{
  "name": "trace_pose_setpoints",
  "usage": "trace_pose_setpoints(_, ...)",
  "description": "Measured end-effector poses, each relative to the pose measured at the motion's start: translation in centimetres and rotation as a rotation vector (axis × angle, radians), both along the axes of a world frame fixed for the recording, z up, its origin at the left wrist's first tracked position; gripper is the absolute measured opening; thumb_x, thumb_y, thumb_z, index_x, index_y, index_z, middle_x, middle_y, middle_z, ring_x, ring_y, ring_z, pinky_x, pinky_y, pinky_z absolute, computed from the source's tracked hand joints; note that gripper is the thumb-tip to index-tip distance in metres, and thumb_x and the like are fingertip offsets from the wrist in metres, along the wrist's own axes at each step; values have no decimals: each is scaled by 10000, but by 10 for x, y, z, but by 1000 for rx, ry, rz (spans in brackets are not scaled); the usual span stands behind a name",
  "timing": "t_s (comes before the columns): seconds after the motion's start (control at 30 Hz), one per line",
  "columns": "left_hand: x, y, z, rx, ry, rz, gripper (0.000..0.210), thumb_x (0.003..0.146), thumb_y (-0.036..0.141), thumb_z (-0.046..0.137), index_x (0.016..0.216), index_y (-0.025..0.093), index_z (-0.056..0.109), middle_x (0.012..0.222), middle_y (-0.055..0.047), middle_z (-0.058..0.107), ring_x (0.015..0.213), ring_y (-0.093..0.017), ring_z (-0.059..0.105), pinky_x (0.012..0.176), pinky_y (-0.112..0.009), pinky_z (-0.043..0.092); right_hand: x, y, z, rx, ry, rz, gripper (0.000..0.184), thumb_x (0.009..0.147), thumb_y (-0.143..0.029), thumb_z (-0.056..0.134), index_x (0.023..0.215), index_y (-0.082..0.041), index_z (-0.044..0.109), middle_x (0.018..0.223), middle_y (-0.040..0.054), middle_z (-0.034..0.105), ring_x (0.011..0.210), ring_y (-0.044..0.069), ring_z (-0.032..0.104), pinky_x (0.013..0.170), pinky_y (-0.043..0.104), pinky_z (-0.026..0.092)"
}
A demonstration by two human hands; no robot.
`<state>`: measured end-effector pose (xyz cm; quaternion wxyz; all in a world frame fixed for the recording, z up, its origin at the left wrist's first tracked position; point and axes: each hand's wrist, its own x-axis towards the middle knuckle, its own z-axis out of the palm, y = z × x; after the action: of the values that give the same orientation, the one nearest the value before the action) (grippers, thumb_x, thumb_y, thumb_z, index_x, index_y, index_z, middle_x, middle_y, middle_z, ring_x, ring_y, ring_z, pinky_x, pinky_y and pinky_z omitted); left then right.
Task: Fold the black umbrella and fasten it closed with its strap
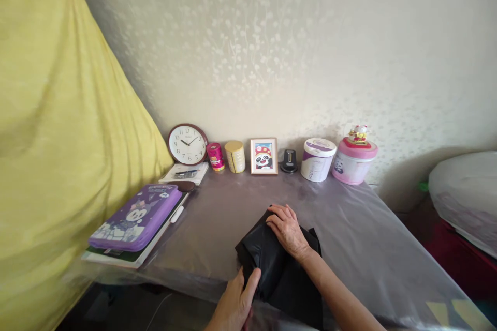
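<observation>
A black, slightly shiny bag point(274, 269) with a boxy, folded shape lies at the front edge of the table; what is inside it, if anything, is hidden. My left hand point(237, 295) grips its near left corner, thumb on top and the fingers mostly out of sight beneath. Over its far edge lies my right hand point(287, 230), with fingers bent round the top. Loose black material spreads out under my right wrist and hangs toward the front.
Along the wall stand a clock point(188, 144), a pink can point(215, 156), a yellow-lidded jar point(235, 156), a panda picture frame point(264, 156), a small black device point(289, 161) and two tubs point(318, 160). At left, a purple case point(135, 217) rests on books beside a yellow curtain point(77, 129).
</observation>
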<state>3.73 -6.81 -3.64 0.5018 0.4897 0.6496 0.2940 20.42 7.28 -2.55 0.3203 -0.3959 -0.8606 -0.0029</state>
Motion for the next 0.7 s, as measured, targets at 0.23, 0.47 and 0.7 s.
trace_pose_setpoints(0.23,1,4,-1,127,160,-41,625,832,579,347,1277,159,470,1219,-115,579,1154,-251,510,964,-336,379,0,0,-1,68,-41,-21,134,863,-208,505,857,-262,628,1113,24,611,1139,195,486,1025,478,297)
trace_pose_setpoints(0.47,-1,8,-7,93,153,-61,575,833,548,369,1273,193,475,1247,-93,561,1174,-230,496,1016,-308,323,3,-19,16,166,15,-12,202,883,-203,448,1008,-231,604,1162,71,583,1105,206,513,997,467,354)
trace_pose_setpoints(0.7,-3,11,-12,155,54,-59,570,857,532,310,1240,154,498,1271,-102,539,1220,-228,447,1040,-317,298,14,-37,3,65,-77,181,268,899,-190,399,1075,-230,598,1136,62,622,1090,197,543,948,412,434)
